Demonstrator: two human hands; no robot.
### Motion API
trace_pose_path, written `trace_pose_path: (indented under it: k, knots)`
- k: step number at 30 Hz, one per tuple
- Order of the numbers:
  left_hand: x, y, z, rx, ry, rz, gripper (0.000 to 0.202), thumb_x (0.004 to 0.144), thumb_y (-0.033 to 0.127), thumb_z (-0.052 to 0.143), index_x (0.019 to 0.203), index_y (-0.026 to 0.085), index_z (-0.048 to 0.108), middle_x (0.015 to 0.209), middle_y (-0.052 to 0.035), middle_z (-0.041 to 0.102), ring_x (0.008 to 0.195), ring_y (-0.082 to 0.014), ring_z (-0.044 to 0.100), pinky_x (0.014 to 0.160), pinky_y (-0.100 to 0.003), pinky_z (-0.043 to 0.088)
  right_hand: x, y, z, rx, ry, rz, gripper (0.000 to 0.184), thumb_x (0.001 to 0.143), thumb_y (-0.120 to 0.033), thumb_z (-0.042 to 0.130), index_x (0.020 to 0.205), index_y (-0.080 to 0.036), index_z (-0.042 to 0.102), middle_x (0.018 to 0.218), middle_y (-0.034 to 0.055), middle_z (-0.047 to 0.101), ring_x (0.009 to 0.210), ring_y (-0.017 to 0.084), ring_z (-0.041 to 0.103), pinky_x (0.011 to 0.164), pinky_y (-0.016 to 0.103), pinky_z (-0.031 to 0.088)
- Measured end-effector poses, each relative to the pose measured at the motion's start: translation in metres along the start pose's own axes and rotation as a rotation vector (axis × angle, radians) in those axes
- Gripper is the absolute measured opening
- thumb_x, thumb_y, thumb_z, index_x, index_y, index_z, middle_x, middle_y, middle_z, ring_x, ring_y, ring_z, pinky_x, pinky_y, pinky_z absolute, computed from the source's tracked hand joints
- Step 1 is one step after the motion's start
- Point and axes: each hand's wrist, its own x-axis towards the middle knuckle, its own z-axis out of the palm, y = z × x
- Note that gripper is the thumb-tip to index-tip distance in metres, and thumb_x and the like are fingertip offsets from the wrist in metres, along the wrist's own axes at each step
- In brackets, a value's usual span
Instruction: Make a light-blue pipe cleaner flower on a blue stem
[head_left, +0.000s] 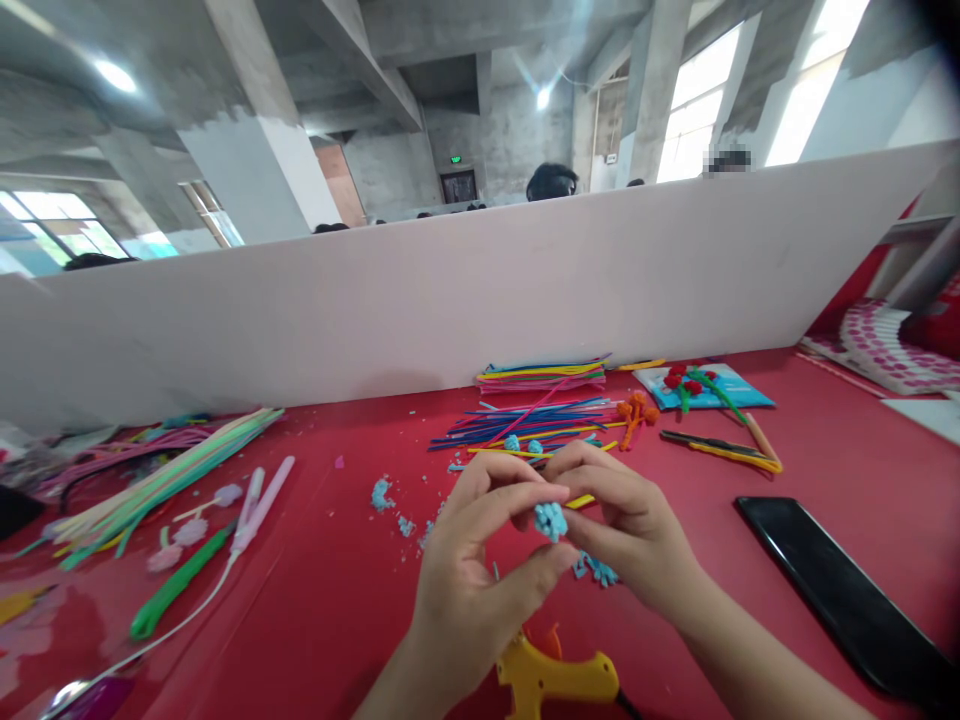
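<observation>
My left hand (480,560) and my right hand (622,525) meet over the red table (330,590), fingers pinched together around a small light-blue fuzzy piece (551,520). More light-blue bits (596,570) lie just under my right hand. A loose pile of thin blue, yellow and pink sticks (532,420) lies right behind my fingers. A yellow glue gun (555,680) lies on the table below my left wrist.
A black phone (832,590) lies at right. Green and pink stick bundles (165,470) and a pink tool with a cord (259,505) lie at left. A stacked sheet pile (544,375), red flowers on a blue card (705,385) and a white partition (450,300) stand behind.
</observation>
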Motion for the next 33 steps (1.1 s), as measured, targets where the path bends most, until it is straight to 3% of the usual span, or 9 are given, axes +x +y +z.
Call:
trace_pose_path:
  k: [11, 18, 33]
  knots:
    - [0.002, -0.001, -0.005, -0.038, -0.019, -0.003, 0.029, 0.077, 0.011, 0.063, 0.099, 0.029, 0.067, 0.097, -0.0019, 0.051, 0.093, -0.0147, 0.051, 0.080, -0.026, 0.044, 0.001, -0.003, -0.001, 0.013, -0.081, 0.047, 0.011, 0.079, -0.010, 0.057, 0.082, -0.020, 0.062, 0.083, 0.0026, 0.059, 0.081, 0.015, 0.055, 0.073, 0.030, 0.044]
    - [-0.002, -0.003, 0.000, -0.013, 0.071, -0.058, 0.037, 0.076, 0.017, 0.065, 0.110, 0.032, 0.059, 0.101, -0.0017, 0.050, 0.097, -0.0163, 0.049, 0.078, -0.025, 0.044, -0.001, -0.007, 0.002, -0.191, 0.057, -0.080, 0.010, 0.080, -0.011, 0.058, 0.081, -0.020, 0.058, 0.076, 0.0006, 0.060, 0.074, 0.014, 0.055, 0.068, 0.028, 0.044]
    - [-0.003, -0.002, 0.005, 0.020, 0.140, 0.005, 0.030, 0.077, 0.010, 0.062, 0.101, 0.027, 0.066, 0.094, -0.0026, 0.052, 0.088, -0.0143, 0.053, 0.073, -0.024, 0.047, -0.002, -0.007, 0.005, -0.240, 0.054, -0.145, 0.011, 0.080, -0.010, 0.056, 0.083, -0.020, 0.060, 0.079, 0.0033, 0.061, 0.074, 0.015, 0.057, 0.065, 0.027, 0.048]
